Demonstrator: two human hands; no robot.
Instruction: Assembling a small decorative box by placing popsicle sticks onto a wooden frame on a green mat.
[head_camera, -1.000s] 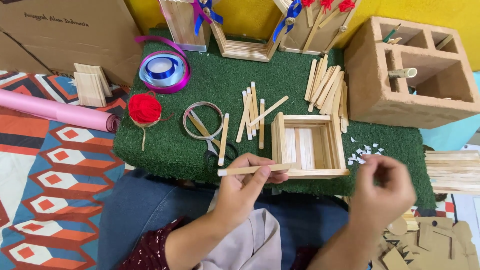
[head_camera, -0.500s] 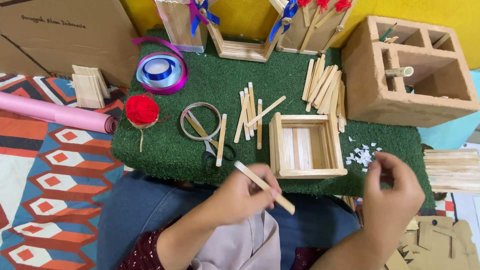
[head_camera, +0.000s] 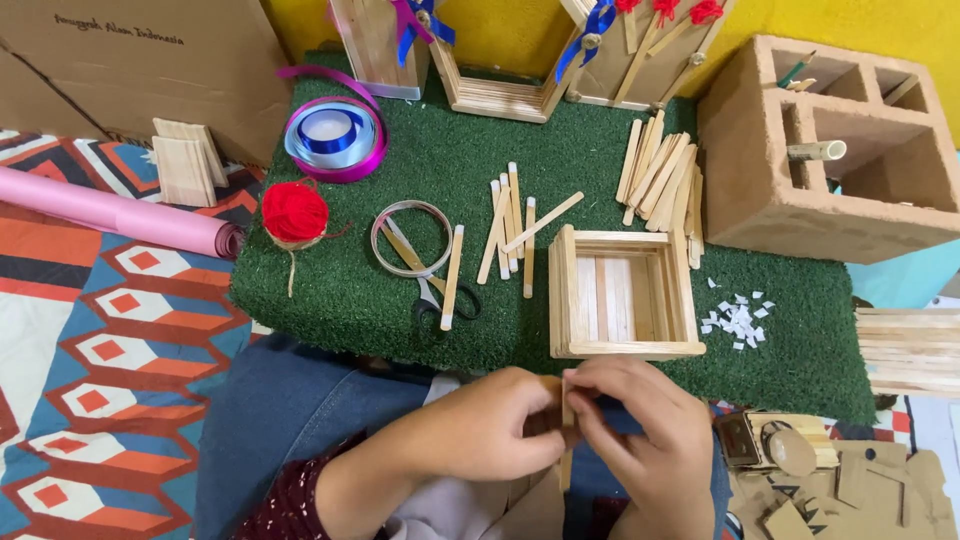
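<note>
My left hand (head_camera: 490, 430) and my right hand (head_camera: 640, 435) meet over my lap, just below the green turf mat (head_camera: 460, 150). Both pinch one wooden craft stick (head_camera: 567, 465), which stands nearly upright between the fingers, its top hidden by them. Right above the hands sits a square open box of wooden sticks (head_camera: 622, 292) on the mat's near edge. Loose wooden sticks (head_camera: 510, 235) lie left of the box, and a second pile (head_camera: 660, 175) lies behind it.
Scissors (head_camera: 430, 290) with a ring of tape (head_camera: 412, 238), a red yarn ball (head_camera: 295, 212), blue and purple ribbon rolls (head_camera: 333, 135), white paper scraps (head_camera: 735, 318), a hollow clay brick (head_camera: 830, 150), stick houses at the back, a pink paper roll (head_camera: 110, 212), cardboard pieces (head_camera: 850, 480).
My left hand has swung the stick from lying level to nearly upright and drawn it toward my lap. My right hand came in from the right and took hold of it too.
</note>
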